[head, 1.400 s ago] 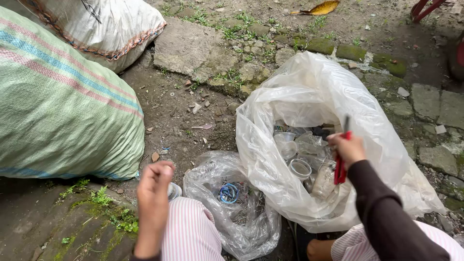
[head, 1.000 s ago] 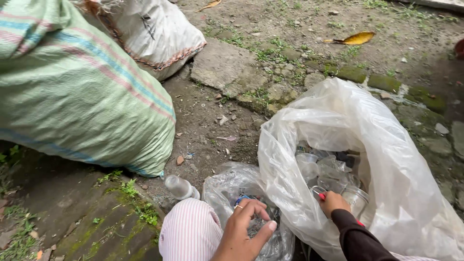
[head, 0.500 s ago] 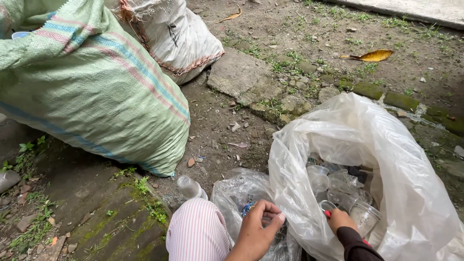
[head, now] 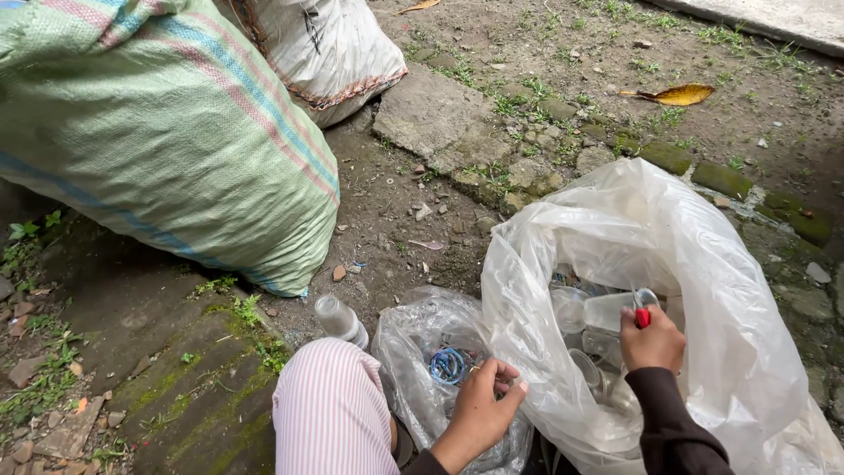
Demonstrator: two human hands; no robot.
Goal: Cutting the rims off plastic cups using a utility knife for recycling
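Observation:
My right hand (head: 652,341) is inside the mouth of a large clear plastic bag (head: 703,264), shut on a small red-handled cutting tool (head: 642,317). It rests against a clear plastic cup (head: 611,308), one of several lying in that bag. My left hand (head: 482,412) hovers at the opening of a smaller clear bag (head: 422,339) that holds blue plastic rings (head: 450,364). Its fingers are curled with thumb and forefinger close together; I cannot make out whether they pinch anything.
My knee in pink striped cloth (head: 330,409) is at the bottom. A clear bottle (head: 341,318) lies on the dirt beside it. A big green woven sack (head: 158,132) and a white sack (head: 325,44) stand to the left. Stones, moss and a yellow leaf (head: 679,93) lie beyond.
My left hand dropped from above my knee to the small bag's opening. My right hand reached deeper into the large bag with the red tool. The view swung to the left.

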